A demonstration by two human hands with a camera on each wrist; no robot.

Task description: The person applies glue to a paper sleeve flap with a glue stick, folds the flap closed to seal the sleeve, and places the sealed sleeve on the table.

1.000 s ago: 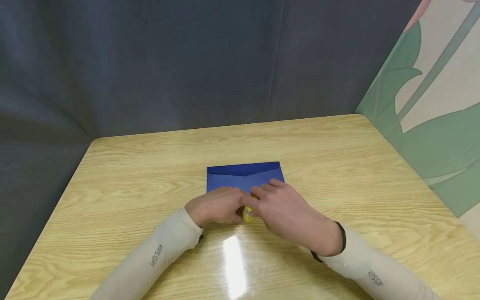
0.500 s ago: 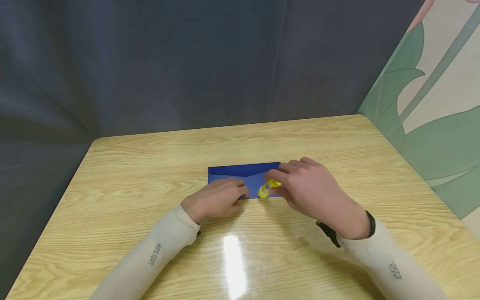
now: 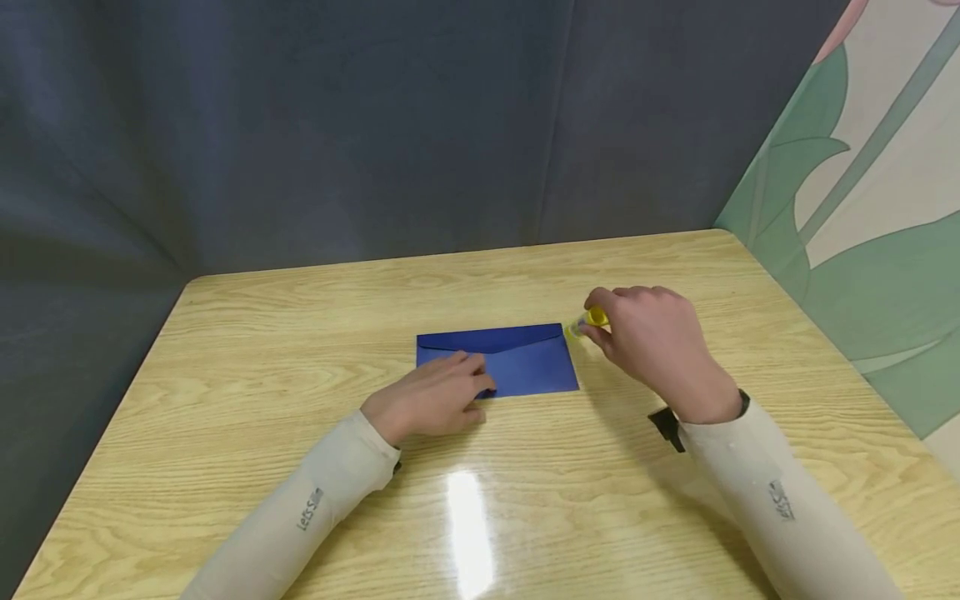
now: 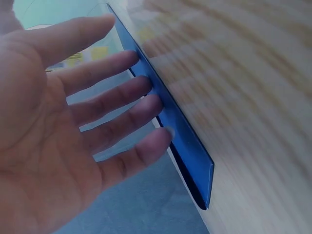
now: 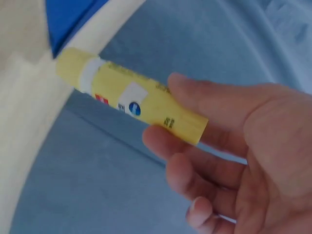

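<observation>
A blue envelope (image 3: 528, 371) lies flat on the wooden table, its pointed flap folded down along the far edge. My left hand (image 3: 429, 397) rests its fingertips on the envelope's near part, left of the middle; in the left wrist view its fingers (image 4: 117, 107) are spread and nearly straight. With thumb and fingers, my right hand (image 3: 660, 346) pinches a yellow glue stick (image 5: 141, 100) by one end. The tube is tilted, and its other end, with a white band, points at the envelope's far right corner, close beside it.
The wooden table (image 3: 300, 333) extends around the envelope on all sides. A dark curtain (image 3: 375, 125) hangs behind its far edge, and a wall with painted leaves (image 3: 885, 275) stands to the right. Light glare shows near the front.
My right hand has carried the glue stick away from the left hand, rightward and farther back, to the envelope's far right corner. My left hand has let go and settled on the envelope.
</observation>
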